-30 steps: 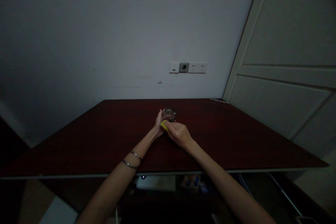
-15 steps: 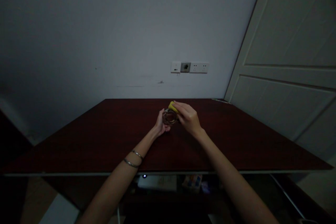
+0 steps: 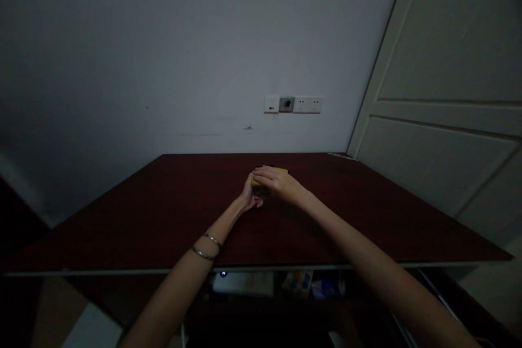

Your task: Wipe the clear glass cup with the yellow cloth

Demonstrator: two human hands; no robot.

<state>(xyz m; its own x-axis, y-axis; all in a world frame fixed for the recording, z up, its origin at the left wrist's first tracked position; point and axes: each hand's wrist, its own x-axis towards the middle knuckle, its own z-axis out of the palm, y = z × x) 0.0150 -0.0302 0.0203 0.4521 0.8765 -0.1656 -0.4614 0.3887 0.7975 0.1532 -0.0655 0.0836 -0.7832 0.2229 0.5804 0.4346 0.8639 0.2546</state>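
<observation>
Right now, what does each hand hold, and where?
The right hand grips the yellow sponge from above; the left hand curls beside something mostly hidden.

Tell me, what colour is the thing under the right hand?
Yellow; the head view shows the pad peeking out beneath the right hand.

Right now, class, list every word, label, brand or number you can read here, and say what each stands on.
No text can be read.
Wall socket strip: no legible markings.
Packets under the table: print too blurred to read.
Yellow sponge under the right hand: no print shows.
</observation>
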